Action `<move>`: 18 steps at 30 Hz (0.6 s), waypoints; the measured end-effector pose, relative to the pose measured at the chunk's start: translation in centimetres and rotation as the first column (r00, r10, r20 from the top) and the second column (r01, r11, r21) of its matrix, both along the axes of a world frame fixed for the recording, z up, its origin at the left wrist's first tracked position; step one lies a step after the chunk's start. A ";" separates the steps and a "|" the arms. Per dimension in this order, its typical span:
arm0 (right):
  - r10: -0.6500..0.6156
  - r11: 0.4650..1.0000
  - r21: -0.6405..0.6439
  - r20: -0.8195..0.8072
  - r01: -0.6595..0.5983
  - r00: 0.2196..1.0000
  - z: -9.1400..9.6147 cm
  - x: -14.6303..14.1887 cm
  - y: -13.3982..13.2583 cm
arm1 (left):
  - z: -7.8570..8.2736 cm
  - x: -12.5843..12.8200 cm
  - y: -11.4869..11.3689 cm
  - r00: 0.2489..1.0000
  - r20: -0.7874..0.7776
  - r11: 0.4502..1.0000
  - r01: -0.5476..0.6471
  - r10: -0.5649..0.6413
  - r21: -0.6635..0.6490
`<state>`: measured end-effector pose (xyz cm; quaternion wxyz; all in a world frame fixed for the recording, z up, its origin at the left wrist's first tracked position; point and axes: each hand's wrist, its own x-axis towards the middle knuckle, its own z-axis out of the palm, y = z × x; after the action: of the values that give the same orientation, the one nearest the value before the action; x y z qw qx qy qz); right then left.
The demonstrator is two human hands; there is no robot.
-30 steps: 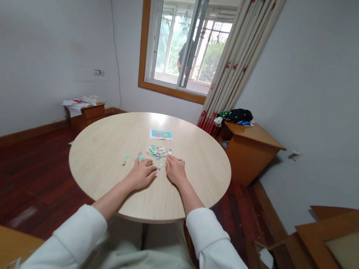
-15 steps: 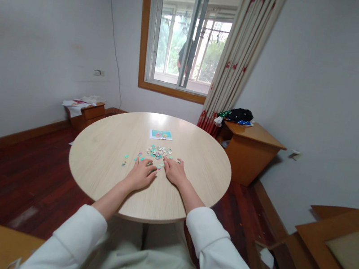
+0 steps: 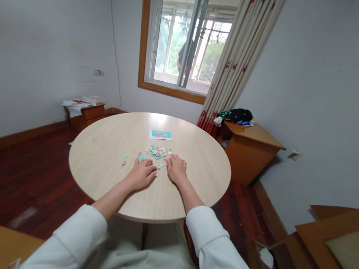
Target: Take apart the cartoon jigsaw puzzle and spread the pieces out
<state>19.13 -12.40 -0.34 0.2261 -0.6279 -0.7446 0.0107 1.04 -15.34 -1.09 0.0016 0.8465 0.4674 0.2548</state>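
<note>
Right hand [image 3: 176, 170] shifted rightward, fingers [image 3: 174, 159] loosely curled, beside puzzle pieces [image 3: 159, 151]

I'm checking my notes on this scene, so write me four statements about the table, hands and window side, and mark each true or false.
1. Jigsaw pieces lie heaped on the round table. True.
2. The printed picture lies between the heap and the person. False: it lies beyond the heap.
3. The left hand and right hand are apart. True.
4. The curtain hangs at the window's left side. False: it hangs at the right.
</note>
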 end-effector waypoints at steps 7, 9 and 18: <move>-0.026 0.999 -0.043 0.035 0.027 0.999 0.0 -0.1 0.0 | 0.0 0.0 0.0 1.000 0.012 1.000 0.000 0.000 0.004; -0.038 0.998 -0.040 0.029 0.039 0.999 -0.1 -0.1 0.1 | 0.0 0.0 0.0 1.000 0.003 1.000 0.000 0.000 0.000; 0.103 0.993 0.047 0.027 -0.104 0.994 0.2 -0.1 -0.4 | -0.1 0.0 0.1 1.000 -0.014 1.000 -0.017 0.017 -0.022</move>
<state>19.05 -12.75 -0.16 0.2313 -0.5829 -0.7789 -0.0036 1.06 -15.22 -1.15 0.0054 0.8442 0.4773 0.2439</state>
